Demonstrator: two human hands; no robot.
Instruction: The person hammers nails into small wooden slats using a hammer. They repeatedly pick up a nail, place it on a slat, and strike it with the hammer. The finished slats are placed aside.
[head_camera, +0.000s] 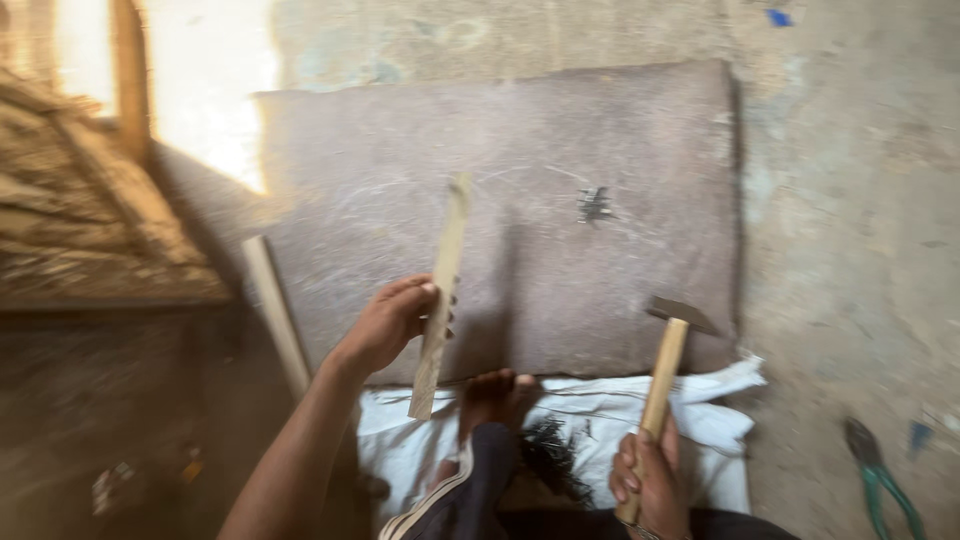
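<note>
The left hand (385, 325) had its grip clamped on a wood strip (440, 295), tilted toward 12 o'clock over the slab (600, 130). At 4 o'clock, the right hand (650, 485) gripped a hammer (662, 380). Pliers (880, 480) lay on the floor at 3 o'clock.

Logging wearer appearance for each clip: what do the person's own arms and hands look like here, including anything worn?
Both hands are bare, no gloves. The left hand leads into a bare forearm with no sleeve in view. The right hand has a thin band or bracelet at the wrist; its forearm is cut off by the frame edge. The picture is motion-blurred, so finer marks cannot be told.
</note>
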